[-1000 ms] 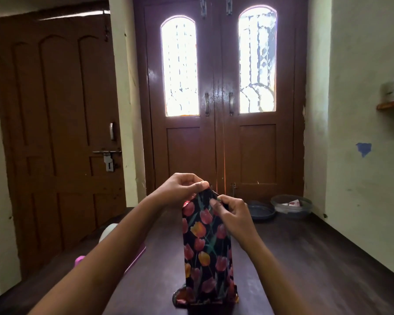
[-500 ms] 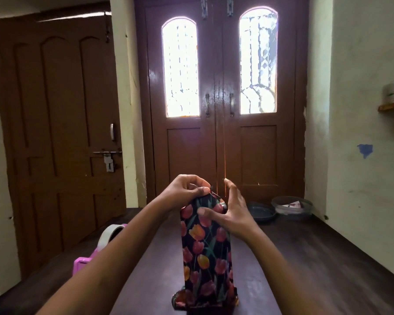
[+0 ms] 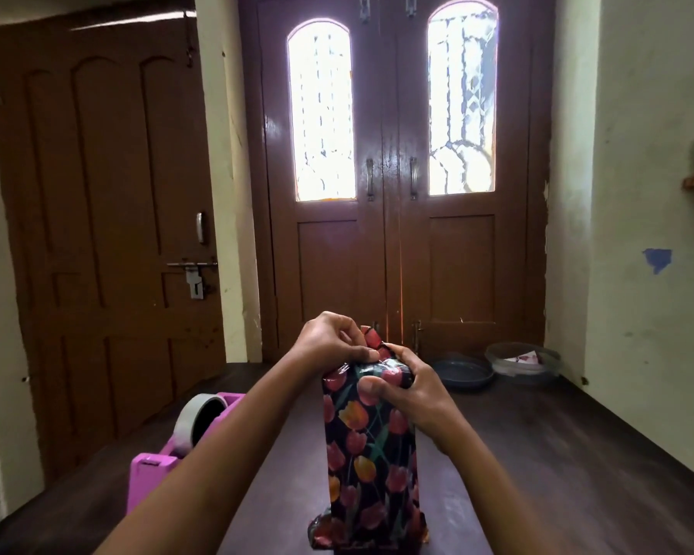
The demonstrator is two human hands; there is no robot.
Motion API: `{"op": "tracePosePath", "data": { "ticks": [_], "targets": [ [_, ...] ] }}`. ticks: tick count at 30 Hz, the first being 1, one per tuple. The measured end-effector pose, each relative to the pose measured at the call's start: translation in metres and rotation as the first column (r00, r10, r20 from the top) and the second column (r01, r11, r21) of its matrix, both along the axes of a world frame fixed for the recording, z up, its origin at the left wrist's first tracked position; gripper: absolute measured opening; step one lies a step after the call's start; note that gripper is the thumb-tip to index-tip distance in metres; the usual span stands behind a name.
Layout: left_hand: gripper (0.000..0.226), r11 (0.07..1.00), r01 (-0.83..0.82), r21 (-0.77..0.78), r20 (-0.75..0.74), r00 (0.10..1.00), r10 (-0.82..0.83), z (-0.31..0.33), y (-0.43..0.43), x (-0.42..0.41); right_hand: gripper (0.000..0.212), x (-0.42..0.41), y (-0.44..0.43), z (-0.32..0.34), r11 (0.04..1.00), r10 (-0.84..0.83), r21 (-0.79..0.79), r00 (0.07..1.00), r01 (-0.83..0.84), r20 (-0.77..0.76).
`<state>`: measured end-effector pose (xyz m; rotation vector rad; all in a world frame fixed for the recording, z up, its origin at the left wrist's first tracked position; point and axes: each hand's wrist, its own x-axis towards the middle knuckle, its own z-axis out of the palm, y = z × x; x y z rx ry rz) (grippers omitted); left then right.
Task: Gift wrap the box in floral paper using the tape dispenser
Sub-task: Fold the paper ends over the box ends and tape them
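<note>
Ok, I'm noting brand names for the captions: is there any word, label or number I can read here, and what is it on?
No text can be read anywhere in this view.
Slip in the clear bowl: reddish marks, too blurred to read.
Pink tape dispenser: no label shows.
Floral paper: tulip print only, no words.
</note>
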<state>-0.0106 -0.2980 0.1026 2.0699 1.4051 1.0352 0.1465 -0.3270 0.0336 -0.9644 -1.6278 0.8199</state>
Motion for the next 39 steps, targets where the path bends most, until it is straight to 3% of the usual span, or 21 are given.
{"op": "tracePosePath", "data": {
  "ticks": [4, 6, 8, 10, 12, 16, 19, 22, 25, 29, 31, 33, 36, 39],
  "targets": [
    [0.035, 0.978, -0.009, -0.207, -0.021, 1.0, 0.005, 0.007, 0.004, 0.003, 0.109, 0.003, -0.003, 0.0, 0.999, -0.04, -0.004, 0.998, 0.04, 0.046],
    [0.059, 0.931, -0.009, -0.365, -0.044, 0.999, -0.008, 0.008, 0.007, -0.001, 0.128, 0.004, -0.005, 0.001, 0.999, -0.049, -0.009, 0.996, 0.049, 0.069],
    [0.083, 0.816, 0.074, -0.573, -0.027, 0.994, -0.109, 0.003, 0.011, -0.006, 0.143, 0.004, -0.008, 0.003, 0.999, -0.035, 0.003, 0.995, 0.035, 0.096],
    [0.08, 0.682, 0.203, -0.702, 0.111, 0.978, -0.176, -0.005, 0.017, -0.008, 0.135, 0.006, -0.01, 0.005, 0.999, -0.031, 0.008, 0.99, 0.031, 0.14],
    [0.062, 0.64, 0.252, -0.726, 0.195, 0.968, -0.16, -0.009, 0.023, -0.008, 0.12, 0.011, -0.011, 0.006, 0.999, -0.032, -0.013, 0.982, 0.035, 0.185],
    [0.032, 0.653, 0.298, -0.696, 0.273, 0.951, -0.142, -0.012, 0.026, -0.003, 0.13, 0.012, -0.012, 0.012, 0.998, -0.065, -0.004, 0.963, 0.068, 0.263],
    [0.019, 0.728, 0.305, -0.614, 0.27, 0.948, -0.169, -0.01, 0.022, -0.002, 0.092, 0.001, -0.013, 0.019, 0.955, -0.232, 0.245, 0.937, 0.168, 0.261],
    [0.021, 0.838, 0.252, -0.483, 0.181, 0.966, -0.186, -0.004, 0.018, -0.002, 0.05, -0.01, -0.011, 0.015, 0.841, -0.372, 0.487, 0.905, 0.236, 0.204],
    [0.009, 0.907, 0.186, -0.378, 0.083, 0.982, -0.167, -0.001, 0.013, -0.002, 0.031, -0.01, -0.01, 0.005, 0.833, -0.384, 0.489, 0.907, 0.259, 0.173],
    [0.025, 0.961, 0.127, -0.247, 0.094, 0.99, -0.106, -0.006, 0.009, -0.01, 0.047, -0.006, -0.007, 0.005, 0.842, -0.384, 0.486, 0.892, 0.234, 0.237],
    [0.017, 0.992, 0.053, -0.116, 0.182, 0.983, -0.031, -0.007, 0.004, -0.02, 0.051, -0.005, -0.005, 0.007, 0.81, -0.44, 0.527, 0.862, 0.258, 0.254],
    [0.01, 0.997, 0.061, 0.052, 0.196, 0.978, -0.07, -0.007, -0.003, -0.031, 0.061, -0.002, -0.005, 0.011, 0.779, -0.482, 0.571, 0.829, 0.258, 0.283],
    [0.012, 0.959, 0.271, 0.086, 0.012, 0.962, -0.273, -0.008, -0.019, -0.042, 0.067, 0.006, -0.003, 0.015, 0.796, -0.471, 0.57, 0.797, 0.202, 0.377],
    [0.012, 0.953, 0.296, 0.059, -0.114, 0.951, -0.288, -0.012, -0.024, -0.043, 0.082, 0.006, -0.005, 0.017, 0.839, -0.435, 0.528, 0.746, 0.133, 0.504]
  ]
}}
